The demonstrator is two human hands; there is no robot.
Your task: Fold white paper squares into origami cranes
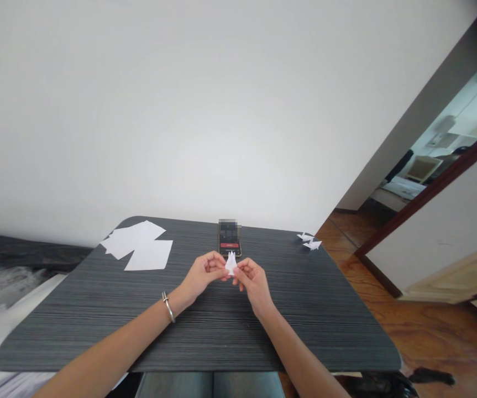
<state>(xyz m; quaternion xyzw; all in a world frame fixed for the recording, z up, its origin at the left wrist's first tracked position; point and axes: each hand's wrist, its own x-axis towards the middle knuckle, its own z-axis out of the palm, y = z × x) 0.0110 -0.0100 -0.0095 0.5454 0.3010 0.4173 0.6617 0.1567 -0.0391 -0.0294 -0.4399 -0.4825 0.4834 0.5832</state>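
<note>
Between my two hands, above the middle of the table, is a small piece of folded white paper (230,264) with narrow points at its top. My left hand (205,275) pinches its lower left side between thumb and fingers. On the lower right side, my right hand (253,281) grips it the same way. Just behind the folded paper a phone (230,237) leans upright, its screen partly blurred. Fingers hide the paper's lower corners.
White paper sheets (149,254) lie overlapping at the dark table's (304,309) back left. Two folded paper birds (313,245) sit near the back right corner. A wall (221,110) rises behind the table. Wooden floor (437,337) and a doorway are to the right.
</note>
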